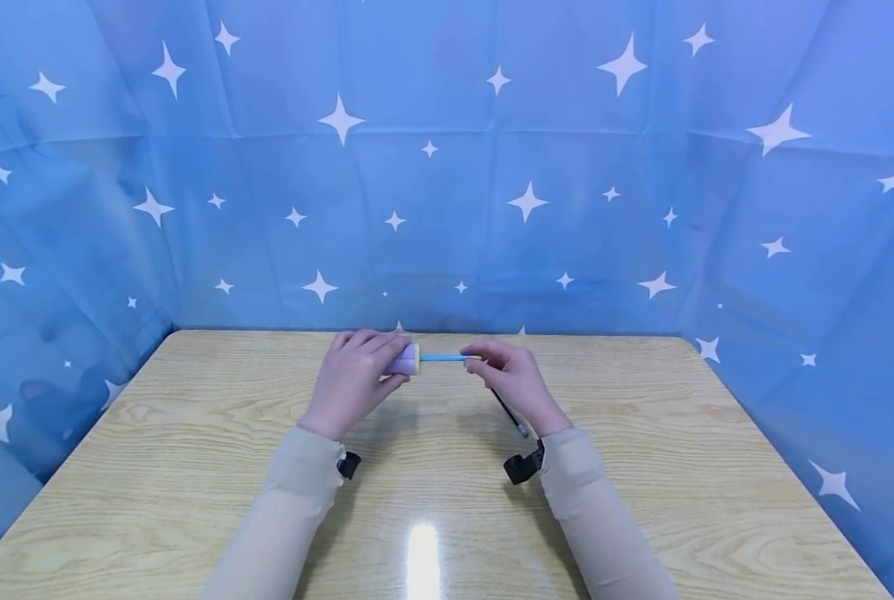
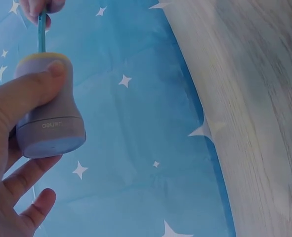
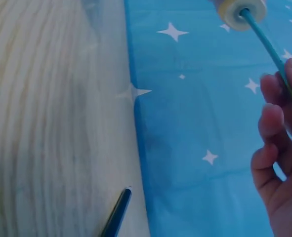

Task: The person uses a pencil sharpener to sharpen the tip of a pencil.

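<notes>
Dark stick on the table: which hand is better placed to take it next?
Probably the right hand: nearer the dark stick, though pinching the blue stick; the left hand grips the purple device.

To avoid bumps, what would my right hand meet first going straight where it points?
Past the blue stick it pinches, the right hand would likely meet the purple cylinder in the left hand; depth is unclear.

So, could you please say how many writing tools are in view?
2: the blue pencil between the right hand and the purple pencil sharpener, and a black pen or pencil on the table near that hand. Others may be hidden.
</notes>
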Demonstrator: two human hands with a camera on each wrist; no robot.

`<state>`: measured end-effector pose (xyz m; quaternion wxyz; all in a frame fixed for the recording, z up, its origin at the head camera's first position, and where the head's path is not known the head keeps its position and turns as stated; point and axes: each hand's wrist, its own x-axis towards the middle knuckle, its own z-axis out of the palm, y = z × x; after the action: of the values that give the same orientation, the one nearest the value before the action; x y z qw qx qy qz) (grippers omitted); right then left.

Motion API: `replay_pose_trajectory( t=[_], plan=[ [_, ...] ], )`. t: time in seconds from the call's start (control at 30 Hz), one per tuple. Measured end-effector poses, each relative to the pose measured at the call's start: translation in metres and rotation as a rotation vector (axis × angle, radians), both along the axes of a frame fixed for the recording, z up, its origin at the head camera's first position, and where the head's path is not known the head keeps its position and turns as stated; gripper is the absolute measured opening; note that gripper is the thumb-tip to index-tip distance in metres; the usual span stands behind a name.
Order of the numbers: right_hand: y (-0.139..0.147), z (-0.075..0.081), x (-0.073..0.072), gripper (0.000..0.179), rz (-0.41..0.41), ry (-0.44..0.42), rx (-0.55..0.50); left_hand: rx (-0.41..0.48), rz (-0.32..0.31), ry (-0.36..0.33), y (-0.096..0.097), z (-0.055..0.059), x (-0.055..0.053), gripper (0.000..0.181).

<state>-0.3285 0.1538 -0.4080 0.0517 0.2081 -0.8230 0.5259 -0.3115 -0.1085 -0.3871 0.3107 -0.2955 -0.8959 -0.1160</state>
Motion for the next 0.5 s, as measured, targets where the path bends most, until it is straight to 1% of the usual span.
replay_pose_trajectory(
  t=[0.13,0.27,0.4,0.5],
  plan=[
    [-0.0025,-0.0037,-0.0015,0.019,0.009,0.027,0.029,-0.006,-0.025,-0.006,0.0027,0.0002,0.0020,0.053],
    [-0.0040,-0.0048,-0.0020,0.016,0.031,0.054,0.020,-0.018,-0.029,0.010,0.0054,0.0000,0.0031,0.052],
    [-0.0053,-0.0045,-0.0014,0.017,0.062,0.031,-0.020,-0.016,-0.027,0.046,0.0062,-0.0010,0.0028,0.052],
    [-0.0071,-0.0042,-0.0009,0.019,0.063,0.001,-0.032,-0.014,-0.026,0.071,0.0060,-0.0011,0.0025,0.052]
  ],
)
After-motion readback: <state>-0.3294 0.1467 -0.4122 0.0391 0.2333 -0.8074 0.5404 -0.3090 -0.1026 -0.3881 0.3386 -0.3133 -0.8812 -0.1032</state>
